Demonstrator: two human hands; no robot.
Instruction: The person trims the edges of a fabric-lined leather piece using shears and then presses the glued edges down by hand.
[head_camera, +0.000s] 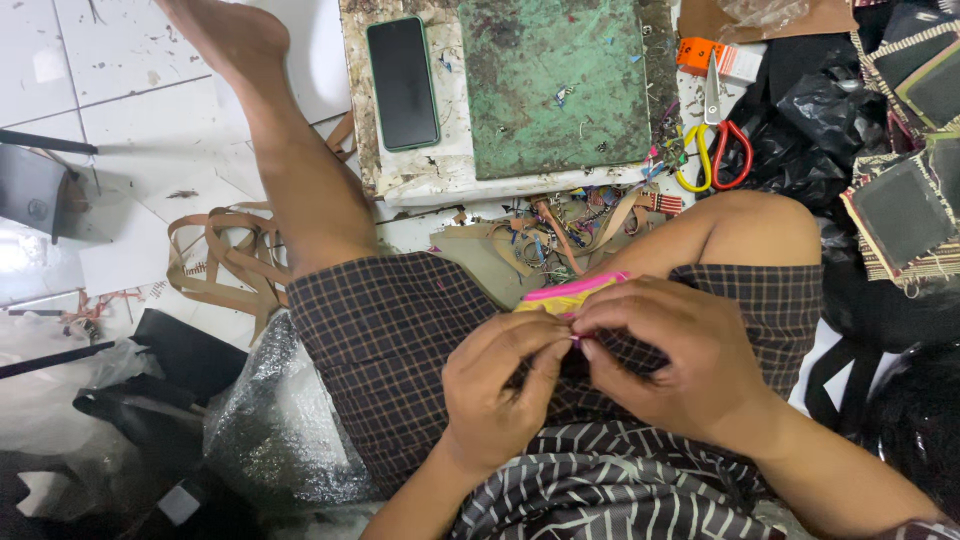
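Both hands, left hand and right hand, fingertips pinched shut on a pink-and-yellow strip over the lap

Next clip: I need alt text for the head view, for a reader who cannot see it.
Seen from above, a seated person's left hand and right hand pinch a small pink and yellow piece over their checked shorts. Ahead on the floor lie a green cutting mat, a black phone and scissors; brown straps lie to the left.
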